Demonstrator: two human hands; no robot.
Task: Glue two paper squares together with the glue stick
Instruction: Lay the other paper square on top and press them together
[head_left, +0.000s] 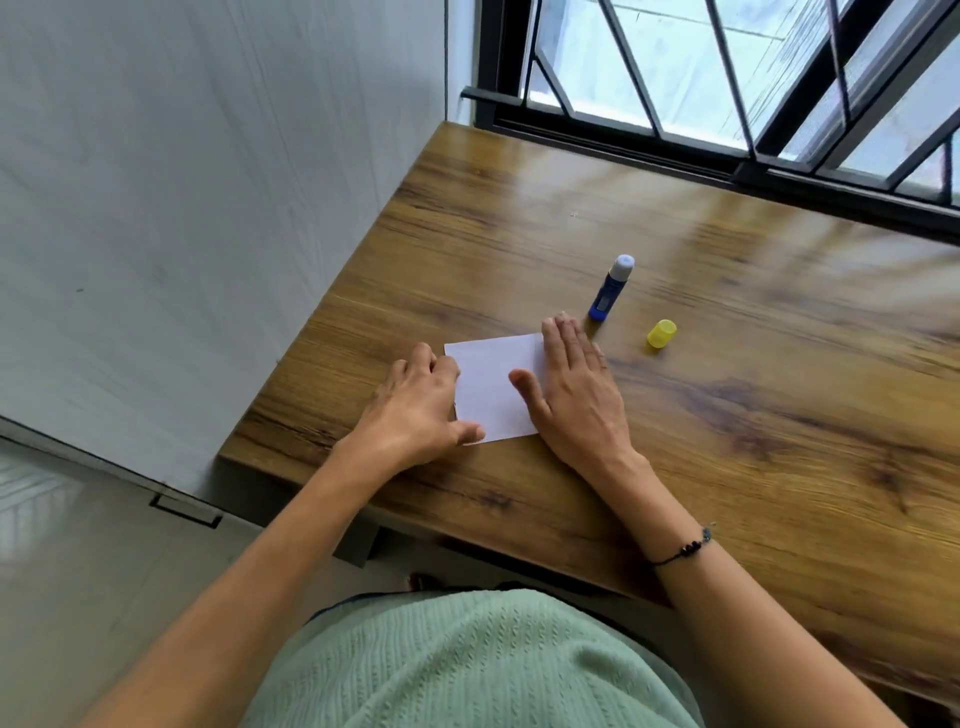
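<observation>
Both hands cover the white paper's side edges.

A pale green ribbed top, bare forearms, a dark beaded bracelet.

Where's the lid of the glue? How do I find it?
Look at the wooden table under the window. To the right of the white paper stands the blue glue stick. The lid lies apart, just right of it: small and the only yellow thing there.
</observation>
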